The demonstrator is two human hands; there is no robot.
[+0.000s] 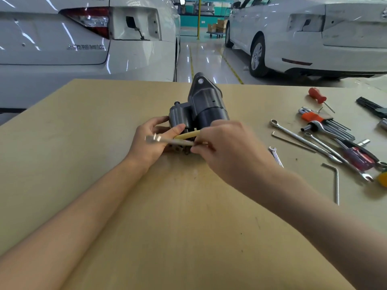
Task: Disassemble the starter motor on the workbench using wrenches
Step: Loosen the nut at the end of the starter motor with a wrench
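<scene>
Motor [201,105]: centre of the frame, on the surface [188,216]; housing looks whole, nothing visibly off yet
Left hand [152,141]: curled round the motor's near end, steadying it
Right hand [228,151]: pinching a blurred wrench [167,140] at that near end; which fastener, cannot tell
Progress: early, by my judgement; a first fastener being worked, the rest of the stripping left
Spare tools [326,139]: right of frame, untouched

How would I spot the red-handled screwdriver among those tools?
Look at the tan workbench, right side, where the tools lie. At the far end of that pile lies the small screwdriver, alone beyond the wrenches, the only tool with a stubby all-red handle.
</scene>
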